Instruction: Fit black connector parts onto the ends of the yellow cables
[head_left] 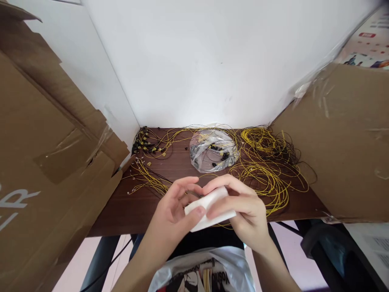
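Both hands hold a folded white tissue (209, 207) above the table's front edge. The thumb of my left hand (173, 215) presses on its near face, and the fingers curl behind it. My right hand (243, 207) closes around its right side, with fingers laid across the front. Whether anything lies inside the fold is hidden. Beyond the hands sits a clear plastic bag (214, 150) with small black and yellow parts in it. A bundle of yellow wires (152, 180) with small white ends runs to just behind my left hand.
Coiled yellow and black wires (267, 174) spread over the right of the brown table (121, 211). Black connectors (146, 142) cluster at the back left. Cardboard walls (45, 162) flank both sides, with a white wall (212, 61) behind. Below hangs a white bag (170, 269).
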